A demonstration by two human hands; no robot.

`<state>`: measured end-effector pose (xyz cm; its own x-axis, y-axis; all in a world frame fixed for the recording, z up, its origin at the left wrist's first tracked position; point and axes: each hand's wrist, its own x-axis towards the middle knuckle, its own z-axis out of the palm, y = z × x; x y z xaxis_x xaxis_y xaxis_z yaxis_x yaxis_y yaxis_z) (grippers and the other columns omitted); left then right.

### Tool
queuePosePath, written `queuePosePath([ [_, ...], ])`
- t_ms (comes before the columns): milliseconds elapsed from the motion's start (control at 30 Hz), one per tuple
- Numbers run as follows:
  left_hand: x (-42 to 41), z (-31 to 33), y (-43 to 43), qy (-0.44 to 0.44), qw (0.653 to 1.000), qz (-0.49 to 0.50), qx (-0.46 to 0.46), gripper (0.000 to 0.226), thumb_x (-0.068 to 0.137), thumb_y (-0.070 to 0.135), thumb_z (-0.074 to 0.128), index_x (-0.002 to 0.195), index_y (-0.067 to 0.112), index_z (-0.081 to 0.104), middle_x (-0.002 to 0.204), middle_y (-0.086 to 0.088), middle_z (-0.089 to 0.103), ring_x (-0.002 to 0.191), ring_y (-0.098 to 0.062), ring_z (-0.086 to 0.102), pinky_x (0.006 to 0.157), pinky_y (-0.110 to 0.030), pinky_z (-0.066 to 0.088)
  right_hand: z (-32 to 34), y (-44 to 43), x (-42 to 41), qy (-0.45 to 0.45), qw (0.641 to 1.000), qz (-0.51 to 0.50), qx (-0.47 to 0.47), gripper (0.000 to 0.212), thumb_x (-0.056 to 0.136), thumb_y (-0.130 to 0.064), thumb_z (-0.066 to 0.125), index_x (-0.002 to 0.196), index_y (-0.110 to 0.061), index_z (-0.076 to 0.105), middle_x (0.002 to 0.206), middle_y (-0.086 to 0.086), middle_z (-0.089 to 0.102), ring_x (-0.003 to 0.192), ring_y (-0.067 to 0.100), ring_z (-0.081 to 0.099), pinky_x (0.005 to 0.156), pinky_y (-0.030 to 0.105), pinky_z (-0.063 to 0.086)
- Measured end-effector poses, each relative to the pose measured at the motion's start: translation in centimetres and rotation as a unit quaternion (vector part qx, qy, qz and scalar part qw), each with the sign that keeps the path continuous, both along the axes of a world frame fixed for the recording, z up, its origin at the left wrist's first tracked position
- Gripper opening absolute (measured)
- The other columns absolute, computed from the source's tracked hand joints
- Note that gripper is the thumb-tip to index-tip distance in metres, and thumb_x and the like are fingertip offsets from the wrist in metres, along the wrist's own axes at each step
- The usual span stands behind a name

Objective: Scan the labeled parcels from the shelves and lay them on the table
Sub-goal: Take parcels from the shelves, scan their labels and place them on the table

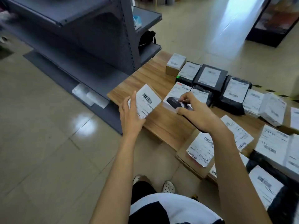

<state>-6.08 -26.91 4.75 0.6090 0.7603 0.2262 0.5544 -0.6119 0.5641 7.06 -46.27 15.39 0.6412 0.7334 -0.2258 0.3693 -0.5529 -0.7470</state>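
My left hand (pixel 131 116) holds a small parcel (pixel 148 101) with a white barcode label, tilted up over the near-left corner of the wooden table (pixel 145 78). My right hand (pixel 195 112) grips a black handheld scanner (pixel 177 103), its head turned toward that label. Several labeled parcels lie in rows on the table, among them a brown box (pixel 175 64), a black box (pixel 210 76) and a black bag (pixel 236 94). On the lowest board of the grey shelf unit (pixel 97 46) lie white wrapped parcels (pixel 89 95).
More labeled parcels (pixel 202 149) crowd the table's near right part. A black bag (pixel 146 38) sits on a shelf beside the table. A dark cabinet (pixel 273 21) stands at the far right. Tiled floor (pixel 48 143) spreads out to the left.
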Motion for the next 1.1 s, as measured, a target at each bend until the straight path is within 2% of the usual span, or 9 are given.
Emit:
queuePosePath([
  [67,-3.1,-0.7,0.7,0.016,0.999,0.043,-0.016,0.108,0.067,0.017,0.080,0.155,0.033,0.019,0.145,-0.002,0.030,0.130,-0.031,0.028,0.099,-0.034,0.036,-1.0,2.1,-0.8,-0.002,0.999,0.033,-0.007,0.026,0.097,-0.035,0.059,0.118,-0.029,0.044,0.119,0.004,0.061,0.087,0.022,0.059,0.075,0.038,0.044],
  [133,-6.2,-0.8,1.6,0.025,0.996,0.080,-0.034,0.110,0.066,0.017,0.083,0.154,0.032,0.020,0.146,-0.003,0.030,0.131,-0.029,0.027,0.099,-0.034,0.036,-1.8,4.5,-1.9,-0.007,0.997,0.071,-0.004,0.027,0.097,-0.035,0.059,0.119,-0.028,0.045,0.119,0.001,0.059,0.087,0.020,0.058,0.072,0.036,0.041],
  [267,-12.7,-0.4,2.9,0.029,0.983,0.168,-0.069,0.109,0.068,0.012,0.080,0.155,0.033,0.018,0.148,-0.003,0.028,0.134,-0.028,0.024,0.100,-0.038,0.038,-2.5,9.6,-5.8,0.001,0.989,0.151,0.002,0.027,0.097,-0.033,0.060,0.119,-0.025,0.048,0.119,-0.001,0.057,0.101,0.025,0.056,0.080,0.036,0.039],
  [400,-19.8,-0.4,3.8,0.022,0.966,0.243,-0.086,0.111,0.067,0.004,0.078,0.152,0.039,0.016,0.148,0.000,0.027,0.134,-0.029,0.025,0.089,-0.033,0.038,-3.2,14.2,-11.6,0.029,0.973,0.230,0.016,0.024,0.093,-0.031,0.065,0.112,-0.027,0.051,0.124,-0.005,0.058,0.114,0.020,0.054,0.094,0.037,0.041],
  [533,-26.9,-0.4,5.2,0.018,0.949,0.298,-0.104,0.111,0.068,0.003,0.076,0.153,0.040,0.016,0.148,0.002,0.025,0.133,-0.028,0.024,0.083,-0.033,0.039,-3.0,18.5,-18.4,0.044,0.956,0.292,-0.004,0.024,0.091,-0.034,0.066,0.107,-0.030,0.049,0.119,-0.010,0.060,0.110,0.018,0.057,0.098,0.041,0.044],
  [767,-39.9,1.6,10.2,0.001,0.935,0.347,-0.074,0.111,0.068,0.003,0.077,0.153,0.041,0.015,0.145,0.007,0.027,0.131,-0.026,0.026,0.078,-0.036,0.045,-0.7,26.5,-30.8,0.019,0.932,0.362,0.003,0.024,0.090,-0.041,0.064,0.109,-0.037,0.049,0.125,-0.009,0.059,0.106,0.022,0.060,0.099,0.048,0.047],
  [867,-44.8,2.2,12.4,-0.001,0.933,0.355,-0.063,0.112,0.067,0.005,0.078,0.153,0.041,0.015,0.145,0.008,0.027,0.131,-0.025,0.028,0.079,-0.036,0.046,-0.4,29.4,-35.8,0.024,0.925,0.380,0.016,0.024,0.092,-0.038,0.063,0.111,-0.034,0.050,0.125,-0.012,0.057,0.107,0.020,0.059,0.097,0.044,0.047],
  [967,-48.2,2.5,14.1,-0.007,0.925,0.376,-0.050,0.110,0.068,0.008,0.078,0.153,0.040,0.017,0.145,0.006,0.030,0.129,-0.025,0.028,0.078,-0.033,0.041,-0.3,31.9,-39.7,0.024,0.915,0.403,0.026,0.024,0.094,-0.037,0.062,0.113,-0.031,0.048,0.125,-0.010,0.057,0.103,0.020,0.059,0.084,0.036,0.049],
  [1100,-51.0,1.8,16.6,-0.013,0.920,0.389,-0.051,0.113,0.066,0.011,0.079,0.154,0.041,0.015,0.144,0.006,0.032,0.126,-0.027,0.030,0.080,-0.038,0.047,-0.6,35.4,-42.6,0.014,0.913,0.405,0.048,0.029,0.096,-0.033,0.061,0.121,-0.026,0.049,0.120,-0.012,0.054,0.103,0.017,0.057,0.073,0.017,0.041],
])
